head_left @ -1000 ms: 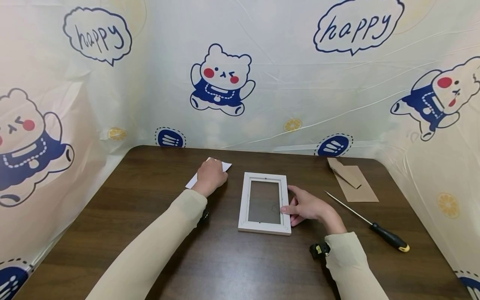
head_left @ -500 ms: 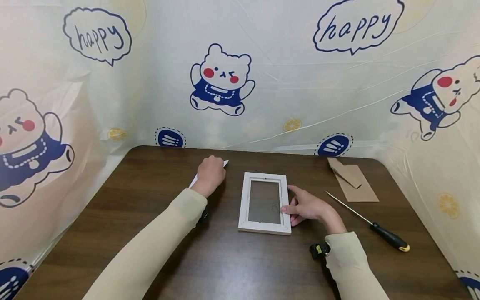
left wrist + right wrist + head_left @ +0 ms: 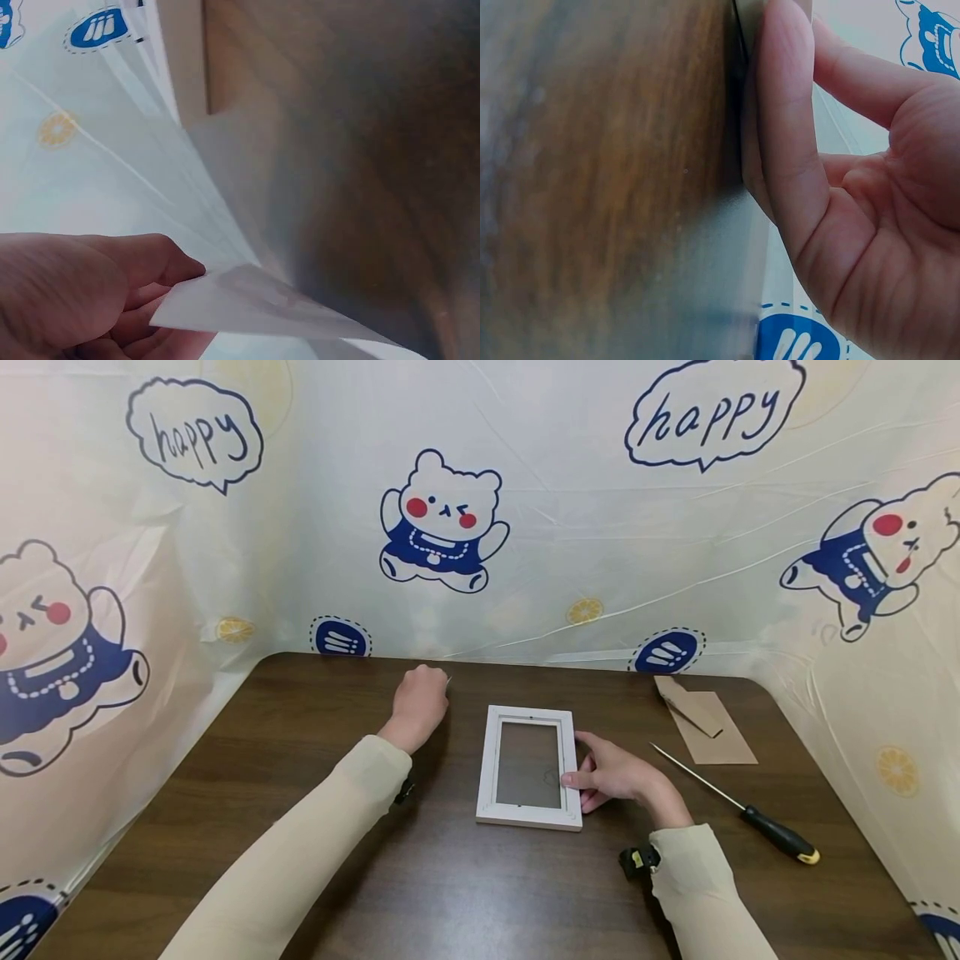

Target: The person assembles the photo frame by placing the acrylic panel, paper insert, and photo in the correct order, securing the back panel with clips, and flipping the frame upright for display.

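Note:
My left hand [image 3: 418,706] is over the back left of the table. In the left wrist view it pinches a thin white sheet of paper [image 3: 259,306] between thumb and fingers; the head view leaves the sheet almost wholly hidden behind the hand. A white picture frame [image 3: 490,768] lies flat in the middle of the table, its pane see-through to the dark wood. At the frame's right side my right hand [image 3: 618,768] holds it, thumb on the top face and the other fingers along the edge.
Right of my right hand lies a screwdriver [image 3: 776,833] with a black handle, its tip pointing away. Behind it are a brown cardboard panel [image 3: 712,747] and a folded cardboard strip [image 3: 686,706]. A printed curtain [image 3: 555,552] borders the table's back and sides.
My left hand has lifted and turned the white paper, which shows less and less in the head view. It has shifted slightly away. The right hand and the picture frame stay put.

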`<state>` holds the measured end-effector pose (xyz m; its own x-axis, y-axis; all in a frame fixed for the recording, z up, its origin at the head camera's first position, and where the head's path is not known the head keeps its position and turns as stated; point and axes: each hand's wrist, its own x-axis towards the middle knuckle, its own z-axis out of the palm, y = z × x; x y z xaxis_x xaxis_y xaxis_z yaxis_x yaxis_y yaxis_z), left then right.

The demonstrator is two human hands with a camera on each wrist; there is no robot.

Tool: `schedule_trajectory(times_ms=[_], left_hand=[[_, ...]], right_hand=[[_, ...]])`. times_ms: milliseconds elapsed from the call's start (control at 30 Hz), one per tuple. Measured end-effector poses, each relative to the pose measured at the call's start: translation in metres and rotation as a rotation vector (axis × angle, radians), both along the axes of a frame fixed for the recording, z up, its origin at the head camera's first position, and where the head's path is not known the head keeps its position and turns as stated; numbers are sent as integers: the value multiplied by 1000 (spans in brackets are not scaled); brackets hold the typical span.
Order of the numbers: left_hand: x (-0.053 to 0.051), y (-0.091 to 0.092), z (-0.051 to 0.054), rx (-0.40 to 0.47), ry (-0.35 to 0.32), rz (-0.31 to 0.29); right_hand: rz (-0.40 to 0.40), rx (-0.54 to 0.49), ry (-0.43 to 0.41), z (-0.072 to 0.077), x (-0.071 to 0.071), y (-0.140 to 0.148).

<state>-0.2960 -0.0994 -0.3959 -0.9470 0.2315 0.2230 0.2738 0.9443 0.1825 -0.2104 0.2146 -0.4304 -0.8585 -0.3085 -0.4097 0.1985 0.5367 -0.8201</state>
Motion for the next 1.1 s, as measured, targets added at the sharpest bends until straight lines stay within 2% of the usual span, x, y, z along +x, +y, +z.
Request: schedule_trajectory(times_ms=[133, 267, 433, 633, 800, 1100], left_hand=[[2, -1, 10, 12, 20, 6], [6, -2, 20, 37, 73, -21], [12, -1, 34, 129, 106, -67], [18, 3, 48, 213, 78, -89], [23, 5, 54, 231, 62, -99], [25, 7, 60, 328, -48, -94]], right_hand=[[3, -8, -2, 0, 0, 0], [0, -8, 0, -1, -1, 0], [-2, -8, 1, -2, -1, 0], [3, -28, 5, -3, -1, 1], [7, -33, 5, -3, -1, 1], [7, -36, 5, -3, -1, 1]])
